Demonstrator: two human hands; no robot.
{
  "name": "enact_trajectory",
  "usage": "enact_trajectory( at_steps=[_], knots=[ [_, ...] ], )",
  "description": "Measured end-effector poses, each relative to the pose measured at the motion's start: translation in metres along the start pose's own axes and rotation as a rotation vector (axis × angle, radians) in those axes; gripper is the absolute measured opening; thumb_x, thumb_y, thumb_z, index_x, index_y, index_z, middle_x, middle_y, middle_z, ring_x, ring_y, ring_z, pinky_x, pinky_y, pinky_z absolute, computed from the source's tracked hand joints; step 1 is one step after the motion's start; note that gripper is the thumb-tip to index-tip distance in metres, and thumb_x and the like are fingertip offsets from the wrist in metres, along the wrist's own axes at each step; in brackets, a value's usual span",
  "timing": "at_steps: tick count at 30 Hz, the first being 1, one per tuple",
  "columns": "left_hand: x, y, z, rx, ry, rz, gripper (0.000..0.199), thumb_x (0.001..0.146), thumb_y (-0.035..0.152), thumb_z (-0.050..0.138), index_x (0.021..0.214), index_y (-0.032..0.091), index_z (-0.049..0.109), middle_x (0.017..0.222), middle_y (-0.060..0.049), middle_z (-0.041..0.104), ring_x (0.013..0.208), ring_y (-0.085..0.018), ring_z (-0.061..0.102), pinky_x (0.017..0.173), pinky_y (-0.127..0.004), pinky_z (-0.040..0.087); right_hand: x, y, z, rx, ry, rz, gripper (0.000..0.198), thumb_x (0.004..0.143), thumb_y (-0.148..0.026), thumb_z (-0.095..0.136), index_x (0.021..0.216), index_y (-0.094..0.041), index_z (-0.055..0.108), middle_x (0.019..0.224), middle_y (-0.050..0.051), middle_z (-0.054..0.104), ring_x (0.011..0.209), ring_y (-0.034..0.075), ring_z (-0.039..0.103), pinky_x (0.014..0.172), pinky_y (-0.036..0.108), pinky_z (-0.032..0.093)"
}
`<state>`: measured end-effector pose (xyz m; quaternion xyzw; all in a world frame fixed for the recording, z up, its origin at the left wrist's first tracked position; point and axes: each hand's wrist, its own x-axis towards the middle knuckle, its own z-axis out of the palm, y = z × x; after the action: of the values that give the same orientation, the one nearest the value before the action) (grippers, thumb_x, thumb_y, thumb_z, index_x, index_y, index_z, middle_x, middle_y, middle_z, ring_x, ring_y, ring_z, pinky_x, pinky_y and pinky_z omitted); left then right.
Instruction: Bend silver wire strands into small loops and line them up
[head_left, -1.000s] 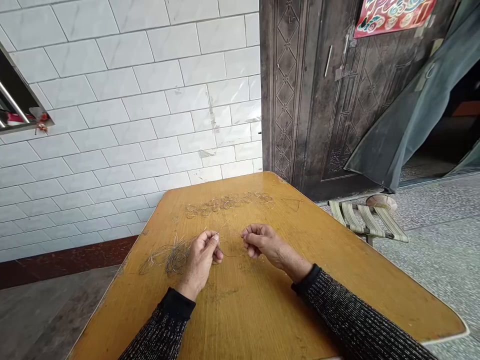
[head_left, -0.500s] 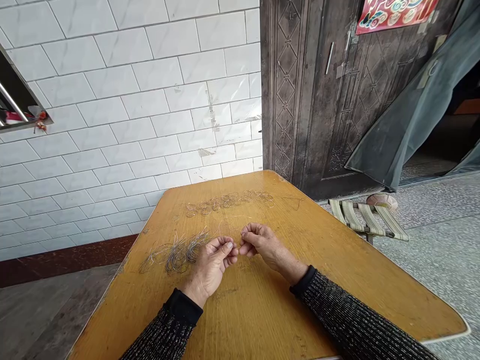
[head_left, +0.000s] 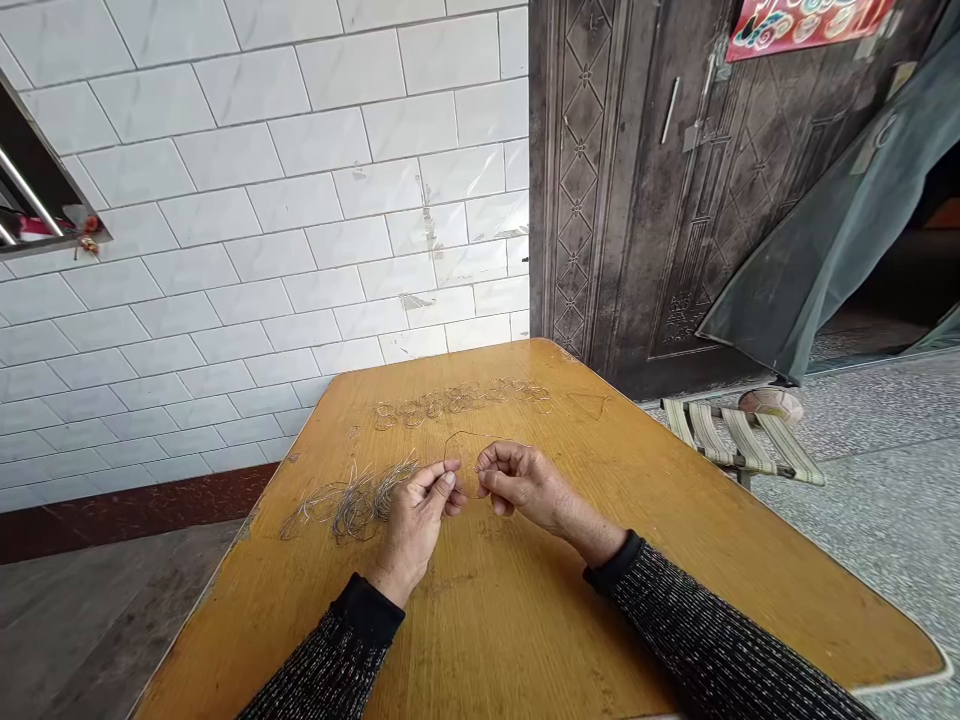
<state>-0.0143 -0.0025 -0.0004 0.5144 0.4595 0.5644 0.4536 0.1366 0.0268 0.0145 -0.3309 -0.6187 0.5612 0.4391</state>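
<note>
A thin wire [head_left: 478, 434] arches above my two hands, with a short stretch of it also spanning the small gap between my fingers. My left hand [head_left: 421, 510] pinches the wire between thumb and forefinger. My right hand [head_left: 523, 482] grips it too, fingertips pressed together and the other fingers curled. Just left of my left hand lies a loose bundle of silvery wires [head_left: 352, 505]. Farther back on the table, a row of bent wire loops [head_left: 457, 400] stretches from left to right. A single bent wire [head_left: 589, 403] rests to the right of that row.
The yellow wooden table [head_left: 525, 620] has a pale edge strip. White wall tiles [head_left: 322, 200] and a dark carved door [head_left: 637, 200] stand behind it. To the right are a folding stool [head_left: 739, 437] with striped webbing and a hanging grey-green curtain [head_left: 840, 230].
My hands have drawn slightly apart, the left one shifting a little left. The wire now stands in a clearer arch above them. The view has shifted slightly.
</note>
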Motion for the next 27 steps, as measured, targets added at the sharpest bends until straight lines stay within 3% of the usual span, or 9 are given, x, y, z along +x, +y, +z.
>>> enact_trajectory(
  at_steps=[7,12,18,27],
  knots=[
    [-0.003,0.003,0.001,0.359,-0.039,0.165,0.031,0.08,0.032,0.047,0.099,0.014,0.063,0.062,-0.002,0.057,0.059,-0.014,0.054,0.059,-0.026,0.046,0.0,0.002,0.001,-0.083,-0.09,-0.033,0.005,0.065,-0.02,0.049,0.068,-0.016,0.05,0.052,-0.006,0.053,0.031,0.002,0.04,0.033,0.015,0.031],
    [-0.003,0.006,0.0,0.451,-0.064,0.246,0.029,0.08,0.031,0.046,0.096,0.015,0.064,0.058,-0.001,0.055,0.054,-0.013,0.053,0.057,-0.025,0.044,0.0,0.007,0.0,-0.115,-0.046,-0.042,0.008,0.069,-0.023,0.05,0.068,-0.016,0.054,0.052,-0.005,0.052,0.032,0.002,0.037,0.034,0.015,0.032],
    [-0.004,0.008,0.002,0.555,-0.161,0.309,0.026,0.081,0.028,0.043,0.078,0.016,0.066,0.056,-0.001,0.053,0.053,-0.013,0.051,0.056,-0.024,0.041,0.0,0.01,-0.001,-0.225,-0.058,-0.068,0.011,0.071,-0.017,0.047,0.065,-0.015,0.056,0.051,-0.005,0.049,0.034,0.003,0.037,0.035,0.015,0.03],
    [-0.005,0.006,0.002,0.546,-0.204,0.191,0.025,0.079,0.031,0.044,0.065,0.017,0.059,0.054,-0.001,0.054,0.052,-0.014,0.053,0.053,-0.023,0.04,-0.002,0.01,-0.003,-0.485,-0.036,-0.134,0.016,0.069,-0.013,0.046,0.063,-0.015,0.061,0.05,-0.003,0.049,0.043,0.006,0.041,0.04,0.016,0.029]
  ],
)
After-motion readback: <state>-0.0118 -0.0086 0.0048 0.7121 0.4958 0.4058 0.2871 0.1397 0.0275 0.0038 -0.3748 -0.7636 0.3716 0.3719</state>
